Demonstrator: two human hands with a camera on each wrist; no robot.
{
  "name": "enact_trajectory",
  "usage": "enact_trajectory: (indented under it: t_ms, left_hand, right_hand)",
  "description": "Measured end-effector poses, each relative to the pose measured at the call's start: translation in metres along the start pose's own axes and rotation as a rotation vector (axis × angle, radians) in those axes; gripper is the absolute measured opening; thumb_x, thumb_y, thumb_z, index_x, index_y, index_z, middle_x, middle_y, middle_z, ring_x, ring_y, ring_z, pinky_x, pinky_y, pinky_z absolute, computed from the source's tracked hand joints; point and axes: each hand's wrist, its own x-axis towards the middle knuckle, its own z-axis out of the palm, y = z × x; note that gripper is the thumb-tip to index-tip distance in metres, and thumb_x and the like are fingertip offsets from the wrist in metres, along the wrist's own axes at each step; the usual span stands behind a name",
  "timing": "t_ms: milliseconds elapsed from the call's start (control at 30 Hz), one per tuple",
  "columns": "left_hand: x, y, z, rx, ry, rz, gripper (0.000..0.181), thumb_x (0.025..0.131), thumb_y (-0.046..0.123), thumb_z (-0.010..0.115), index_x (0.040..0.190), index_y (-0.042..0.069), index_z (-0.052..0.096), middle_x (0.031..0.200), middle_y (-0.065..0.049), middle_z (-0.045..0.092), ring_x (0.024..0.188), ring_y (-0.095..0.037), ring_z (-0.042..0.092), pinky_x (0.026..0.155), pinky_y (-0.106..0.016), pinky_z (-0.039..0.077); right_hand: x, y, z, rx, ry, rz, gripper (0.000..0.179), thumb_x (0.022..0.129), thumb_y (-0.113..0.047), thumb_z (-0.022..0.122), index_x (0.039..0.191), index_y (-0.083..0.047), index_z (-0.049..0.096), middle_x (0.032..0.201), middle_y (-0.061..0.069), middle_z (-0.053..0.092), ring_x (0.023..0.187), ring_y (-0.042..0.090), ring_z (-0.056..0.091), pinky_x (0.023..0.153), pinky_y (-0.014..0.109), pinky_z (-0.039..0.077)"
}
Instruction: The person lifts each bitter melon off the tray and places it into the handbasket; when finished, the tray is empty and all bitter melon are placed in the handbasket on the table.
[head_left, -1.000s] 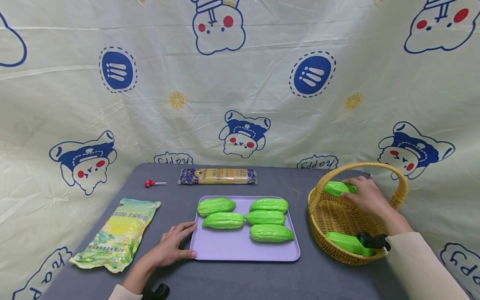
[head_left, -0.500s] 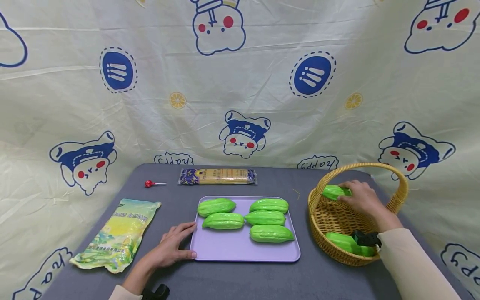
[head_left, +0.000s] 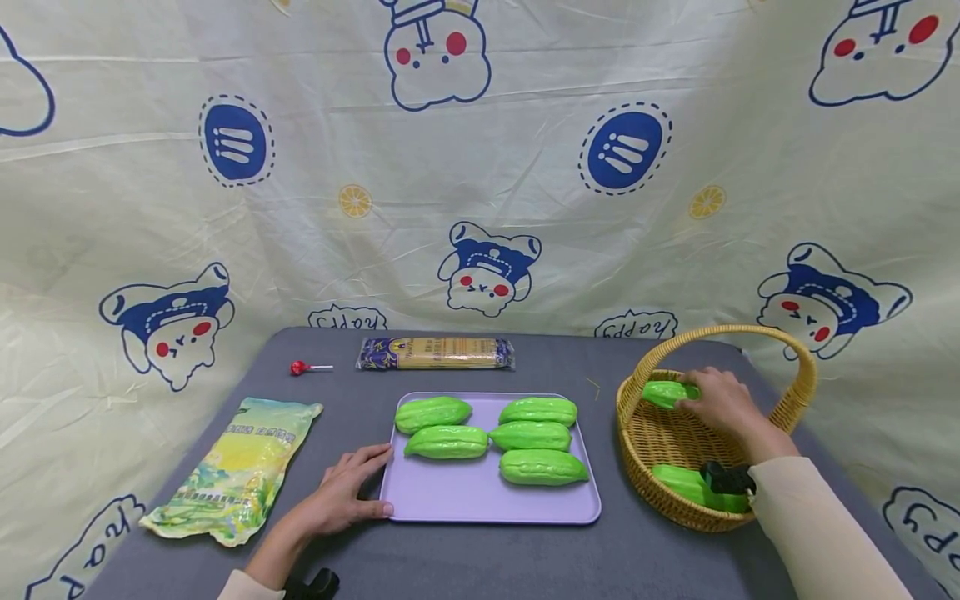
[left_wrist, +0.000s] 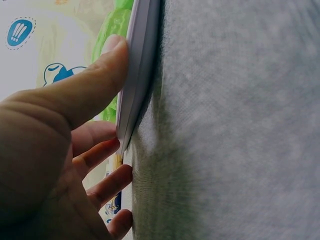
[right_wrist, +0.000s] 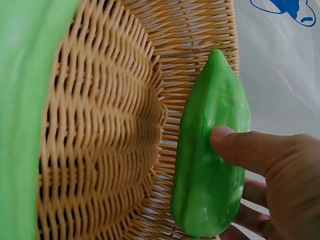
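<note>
My right hand (head_left: 722, 405) grips a ridged green gourd (right_wrist: 207, 180) with pointed ends, thumb on one side and fingers mostly hidden behind it. It holds the gourd inside the wicker basket (head_left: 633, 454), close to the far wall. Lower in the basket lies another green gourd (head_left: 686, 485), partly covered by the wrist camera. My left hand (head_left: 343, 496) rests at the left edge of a lilac tray (head_left: 450, 493); in the left wrist view its thumb and fingertips touch the rim. Several matching gourds (head_left: 534, 436) lie on the tray in two groups.
The basket's arched handle (head_left: 806, 375) rises around the right forearm. A packet of noodles (head_left: 442, 353) lies behind the tray, and a red lollipop (head_left: 300, 367) is left of it. A green-yellow bag (head_left: 240, 467) lies at the left. Behind the table hangs a printed cloth (head_left: 525, 167).
My right hand has moved slightly down and into the basket with the gourd, which now sits lower by the far wall. The left hand and the tray have stayed put.
</note>
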Motion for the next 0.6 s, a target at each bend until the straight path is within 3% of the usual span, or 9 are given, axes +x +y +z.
enact_trajectory:
  t_ms: [600]
  left_hand:
    - [0.0,0.001,-0.001,0.002,-0.008,0.0,0.082,0.075,0.041,0.076,0.141,0.005,0.043,0.145,-0.013,0.04,0.124,-0.036,0.038,0.09,-0.059,0.027]
  right_hand:
    - [0.0,0.009,0.015,-0.031,0.014,0.002,0.048,0.082,-0.025,0.07,0.122,-0.001,0.058,0.118,0.033,0.049,0.103,0.051,0.04,0.081,0.061,0.035]
